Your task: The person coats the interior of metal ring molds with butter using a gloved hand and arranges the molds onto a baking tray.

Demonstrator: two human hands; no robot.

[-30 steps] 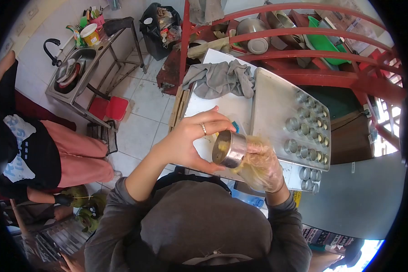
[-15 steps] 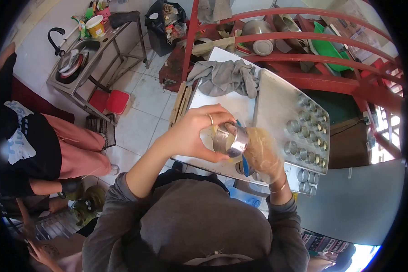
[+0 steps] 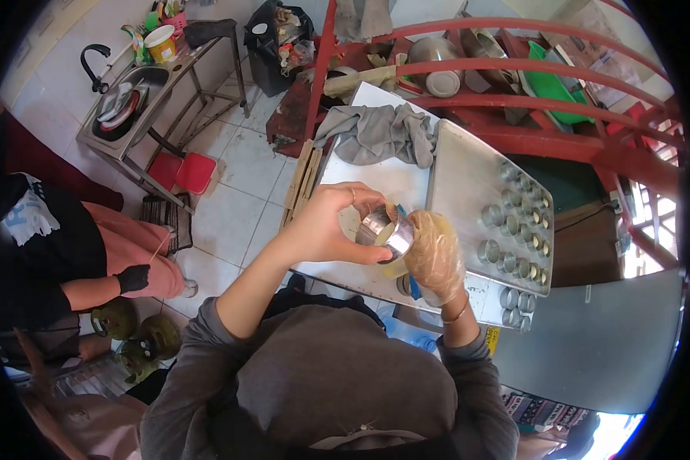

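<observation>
My left hand [image 3: 337,226] is closed round a shiny metal ring mould [image 3: 386,231], thumb on the near side and fingers on the far side. My right hand [image 3: 435,257], in a clear plastic glove smeared with something yellowish, is closed against the mould's right side; whatever its fingers hold is hidden. A blue-edged object [image 3: 415,287] shows just below the gloved fingers. Beyond the hands, a grey cloth [image 3: 379,136] lies crumpled on the white table [image 3: 345,180]. Several small metal rings [image 3: 507,262] stand in rows on the large tray [image 3: 460,165].
More rings [image 3: 518,299] stand beside the tray's near right corner. Red railings [image 3: 514,103] run behind the table. A co-worker [image 3: 54,253] with a black-gloved hand stands at the left, near green gas cylinders [image 3: 157,337]. A metal sink [image 3: 142,92] is at the upper left.
The mould has tilted between my hands, and my gloved right hand has turned and shifted against its side. The co-worker's gloved hand has moved up and right.
</observation>
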